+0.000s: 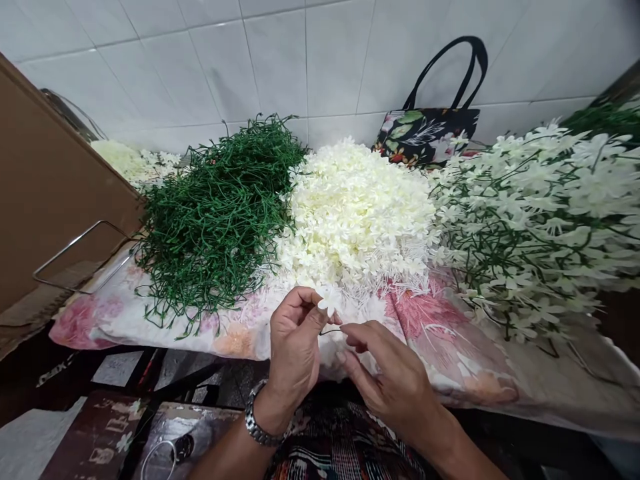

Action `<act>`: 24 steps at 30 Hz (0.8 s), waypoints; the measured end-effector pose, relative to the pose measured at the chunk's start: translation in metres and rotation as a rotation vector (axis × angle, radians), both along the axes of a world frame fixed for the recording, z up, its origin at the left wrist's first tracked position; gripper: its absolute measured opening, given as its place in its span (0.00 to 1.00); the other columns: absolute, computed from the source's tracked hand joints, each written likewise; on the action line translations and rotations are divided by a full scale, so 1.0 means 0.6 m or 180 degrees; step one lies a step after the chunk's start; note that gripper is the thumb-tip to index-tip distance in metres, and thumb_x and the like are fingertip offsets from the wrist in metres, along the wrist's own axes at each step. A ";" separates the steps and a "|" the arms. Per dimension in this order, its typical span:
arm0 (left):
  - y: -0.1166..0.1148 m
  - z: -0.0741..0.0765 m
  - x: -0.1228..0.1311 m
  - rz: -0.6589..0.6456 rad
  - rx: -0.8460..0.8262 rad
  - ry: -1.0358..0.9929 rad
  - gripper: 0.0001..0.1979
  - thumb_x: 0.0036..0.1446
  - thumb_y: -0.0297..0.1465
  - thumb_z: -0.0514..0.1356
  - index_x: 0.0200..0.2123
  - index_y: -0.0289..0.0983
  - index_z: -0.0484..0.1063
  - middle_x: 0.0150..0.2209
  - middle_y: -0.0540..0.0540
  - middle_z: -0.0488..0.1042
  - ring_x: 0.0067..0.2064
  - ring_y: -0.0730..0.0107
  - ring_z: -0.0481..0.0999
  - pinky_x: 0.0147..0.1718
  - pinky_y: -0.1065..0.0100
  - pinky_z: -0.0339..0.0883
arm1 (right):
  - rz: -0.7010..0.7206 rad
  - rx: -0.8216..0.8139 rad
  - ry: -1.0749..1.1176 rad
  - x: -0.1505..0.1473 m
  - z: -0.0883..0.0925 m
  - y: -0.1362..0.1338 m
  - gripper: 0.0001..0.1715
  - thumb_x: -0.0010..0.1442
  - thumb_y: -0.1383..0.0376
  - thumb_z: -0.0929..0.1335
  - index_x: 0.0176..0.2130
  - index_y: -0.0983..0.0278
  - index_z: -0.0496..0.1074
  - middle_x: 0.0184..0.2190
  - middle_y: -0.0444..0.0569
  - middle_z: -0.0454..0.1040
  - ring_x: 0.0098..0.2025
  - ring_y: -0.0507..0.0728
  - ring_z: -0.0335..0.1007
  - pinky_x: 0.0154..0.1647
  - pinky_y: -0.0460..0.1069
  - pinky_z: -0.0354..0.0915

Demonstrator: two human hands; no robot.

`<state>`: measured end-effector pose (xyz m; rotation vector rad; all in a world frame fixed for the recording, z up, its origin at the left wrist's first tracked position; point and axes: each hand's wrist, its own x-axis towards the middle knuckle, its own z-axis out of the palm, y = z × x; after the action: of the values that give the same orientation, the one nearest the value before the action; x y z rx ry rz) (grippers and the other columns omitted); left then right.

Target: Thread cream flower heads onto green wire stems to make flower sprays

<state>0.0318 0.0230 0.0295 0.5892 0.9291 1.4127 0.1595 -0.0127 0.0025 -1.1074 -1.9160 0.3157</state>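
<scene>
In front of me, over the table's near edge, my left hand (296, 337) pinches a small white artificial flower (329, 301) between thumb and fingers. A thin dark stem (330, 331) runs from below the flower toward my right hand (393, 377). The stem's end meets the fingertips of that curled hand; the exact grip there is small and partly hidden. Just beyond both hands lies a heap of loose cream-white blossoms (363, 207). Left of it is a tangled pile of green plastic stems (220, 207).
Finished-looking white flower sprays (550, 220) spread over the right side. A black floral bag (425, 137) leans against the tiled wall (275, 67). At left stand a brown cardboard panel (60, 153) and a wire frame (65, 253). Floral cloth (450, 327) covers the table.
</scene>
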 end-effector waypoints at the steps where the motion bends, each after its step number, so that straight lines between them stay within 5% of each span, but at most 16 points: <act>1: -0.003 0.002 0.000 0.0017 -0.0017 -0.0062 0.10 0.38 0.28 0.67 0.24 0.36 0.68 0.19 0.54 0.69 0.23 0.76 0.70 0.27 0.74 0.63 | -0.0099 0.0085 0.0037 -0.002 -0.002 0.002 0.10 0.58 0.72 0.63 0.42 0.67 0.65 0.27 0.47 0.68 0.28 0.52 0.65 0.28 0.47 0.66; 7: -0.026 -0.008 -0.012 -0.0120 -0.0339 -0.0166 0.13 0.36 0.27 0.69 0.27 0.38 0.68 0.24 0.53 0.71 0.30 0.72 0.72 0.34 0.70 0.64 | 0.0097 0.0777 -0.0051 0.000 -0.007 0.010 0.13 0.56 0.77 0.62 0.42 0.69 0.66 0.27 0.50 0.70 0.30 0.53 0.66 0.28 0.48 0.66; 12: -0.036 -0.025 -0.027 -0.0760 0.0064 0.0598 0.04 0.44 0.27 0.64 0.22 0.34 0.71 0.27 0.49 0.68 0.32 0.72 0.67 0.32 0.73 0.60 | 0.0747 0.1237 -0.0376 -0.009 -0.001 0.019 0.11 0.55 0.77 0.62 0.39 0.72 0.68 0.24 0.50 0.70 0.27 0.53 0.62 0.26 0.49 0.62; 16: -0.038 -0.032 -0.040 -0.1254 -0.0358 0.0753 0.05 0.45 0.26 0.62 0.23 0.33 0.67 0.22 0.52 0.63 0.25 0.77 0.60 0.26 0.75 0.56 | 0.1228 0.1101 -0.0772 -0.015 0.003 0.027 0.11 0.57 0.73 0.60 0.29 0.69 0.70 0.20 0.47 0.65 0.26 0.53 0.58 0.25 0.49 0.58; 24: -0.050 -0.046 -0.051 -0.1378 -0.0715 0.0750 0.06 0.45 0.26 0.61 0.22 0.35 0.65 0.19 0.54 0.60 0.23 0.79 0.59 0.22 0.76 0.54 | 0.1643 0.0300 -0.0991 -0.012 0.022 0.025 0.13 0.58 0.69 0.61 0.25 0.66 0.70 0.24 0.45 0.67 0.28 0.52 0.57 0.30 0.49 0.58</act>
<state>0.0014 -0.0067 0.0018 0.7447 1.0547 0.8521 0.1523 0.0020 0.0160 -0.6093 -2.4604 0.3428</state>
